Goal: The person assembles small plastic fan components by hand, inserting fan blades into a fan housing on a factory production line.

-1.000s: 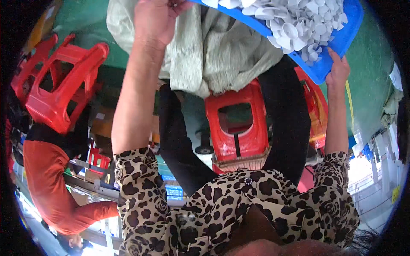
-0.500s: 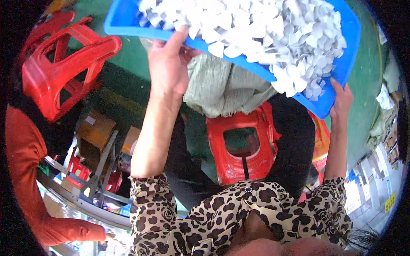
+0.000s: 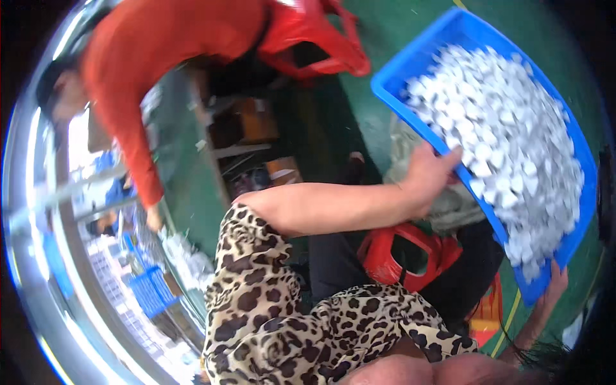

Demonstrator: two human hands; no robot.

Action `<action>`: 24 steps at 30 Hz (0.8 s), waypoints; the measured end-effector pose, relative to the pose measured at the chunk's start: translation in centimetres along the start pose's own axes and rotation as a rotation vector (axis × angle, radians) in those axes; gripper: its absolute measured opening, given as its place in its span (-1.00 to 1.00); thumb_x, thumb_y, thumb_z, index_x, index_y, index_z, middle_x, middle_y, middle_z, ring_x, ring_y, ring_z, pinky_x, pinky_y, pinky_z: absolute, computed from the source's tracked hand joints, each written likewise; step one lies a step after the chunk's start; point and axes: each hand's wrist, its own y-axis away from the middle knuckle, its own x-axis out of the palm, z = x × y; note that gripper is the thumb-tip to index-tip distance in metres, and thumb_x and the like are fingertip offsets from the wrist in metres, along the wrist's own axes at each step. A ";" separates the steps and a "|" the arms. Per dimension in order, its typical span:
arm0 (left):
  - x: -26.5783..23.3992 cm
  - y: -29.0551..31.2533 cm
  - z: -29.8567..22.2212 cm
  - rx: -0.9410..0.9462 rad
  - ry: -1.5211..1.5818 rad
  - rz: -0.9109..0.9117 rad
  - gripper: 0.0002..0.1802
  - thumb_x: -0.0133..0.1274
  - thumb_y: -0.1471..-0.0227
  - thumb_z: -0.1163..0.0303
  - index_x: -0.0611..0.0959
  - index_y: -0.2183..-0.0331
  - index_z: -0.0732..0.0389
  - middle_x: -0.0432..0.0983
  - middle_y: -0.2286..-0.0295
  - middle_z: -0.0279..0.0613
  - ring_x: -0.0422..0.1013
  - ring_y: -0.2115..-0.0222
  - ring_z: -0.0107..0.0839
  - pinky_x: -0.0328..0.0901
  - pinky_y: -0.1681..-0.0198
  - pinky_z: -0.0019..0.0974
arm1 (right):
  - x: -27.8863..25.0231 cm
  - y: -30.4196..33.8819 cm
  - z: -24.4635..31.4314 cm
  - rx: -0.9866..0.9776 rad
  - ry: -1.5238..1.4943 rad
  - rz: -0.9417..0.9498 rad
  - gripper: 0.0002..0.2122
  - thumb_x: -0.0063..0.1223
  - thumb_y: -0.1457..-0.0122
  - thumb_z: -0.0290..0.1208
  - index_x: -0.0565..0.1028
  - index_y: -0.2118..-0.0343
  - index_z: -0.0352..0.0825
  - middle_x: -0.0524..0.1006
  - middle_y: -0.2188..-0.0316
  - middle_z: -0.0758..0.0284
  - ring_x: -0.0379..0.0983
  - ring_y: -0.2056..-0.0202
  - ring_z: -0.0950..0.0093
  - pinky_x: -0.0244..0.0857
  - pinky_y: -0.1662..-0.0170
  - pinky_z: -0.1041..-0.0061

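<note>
Between my two hands is a blue plastic tray [image 3: 420, 51], tilted and heaped with small white curved pieces [image 3: 494, 135]. My left hand [image 3: 431, 176] is closed on the tray's near long edge, its thumb over the rim. At the lower right corner, my right hand [image 3: 553, 285] grips the tray wall, its fingers partly hidden by the tray. Under the tray hangs a pale woven sack [image 3: 404, 151], close to my left hand and mostly covered.
A red plastic stool [image 3: 385, 263] stands by my legs. Another red stool [image 3: 314, 38] is at the top, beside a person in an orange top [image 3: 173, 32] bending over a work table. Cardboard boxes [image 3: 256, 119] sit below; a blue basket [image 3: 153, 292] is at the left.
The view has swung left, so the person in orange now shows more fully. In the picture the tray sits farther right and lower, still held by both hands.
</note>
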 end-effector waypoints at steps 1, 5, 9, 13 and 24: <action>0.5 -0.1 -0.4 0.009 0.002 0.044 -0.73 0.02 -0.06 0.39 0.45 0.21 0.33 0.47 0.34 -0.19 0.43 0.40 -0.39 0.41 0.40 -0.27 | -0.5 -0.8 1.8 -0.031 0.010 0.014 -0.67 0.01 -0.09 -0.45 0.40 0.07 -0.43 0.48 0.26 0.28 0.43 0.31 0.48 0.32 0.21 0.49; 0.1 4.4 -1.3 0.011 0.010 0.078 -0.74 -0.05 -0.10 0.40 0.42 0.17 0.31 0.46 0.29 -0.17 0.44 0.35 -0.38 0.42 0.31 -0.28 | -0.8 -0.2 5.2 -0.163 0.060 0.129 -0.68 -0.02 -0.11 -0.46 0.38 0.07 -0.46 0.47 0.23 0.26 0.41 0.29 0.47 0.30 0.20 0.50; 0.6 6.2 -0.5 0.090 -0.001 0.144 -0.73 -0.05 -0.09 0.44 0.42 0.13 0.27 0.44 0.23 -0.18 0.43 0.27 -0.40 0.38 0.19 -0.31 | 0.9 -4.9 2.6 -0.291 -0.159 0.214 -0.70 -0.06 -0.09 -0.51 0.39 0.10 -0.47 0.47 0.25 0.30 0.38 0.31 0.52 0.29 0.22 0.53; 1.1 7.7 1.7 0.231 0.016 0.137 -0.76 -0.06 -0.11 0.44 0.47 0.16 0.30 0.47 0.21 -0.18 0.43 0.21 -0.39 0.35 0.09 -0.32 | 1.7 -10.0 1.6 -0.471 -0.127 0.312 -0.73 -0.05 -0.06 -0.54 0.41 0.14 -0.47 0.46 0.35 0.37 0.34 0.41 0.62 0.25 0.32 0.62; 2.3 11.2 6.0 0.423 0.066 0.100 -0.87 -0.03 0.02 0.57 0.50 0.34 0.37 0.50 0.37 -0.09 0.49 0.39 -0.33 0.46 0.29 -0.32 | 1.7 -7.7 5.2 -0.577 -0.211 0.375 -0.82 -0.01 0.06 -0.52 0.48 0.36 -0.44 0.44 0.56 0.44 0.30 0.59 0.67 0.19 0.50 0.65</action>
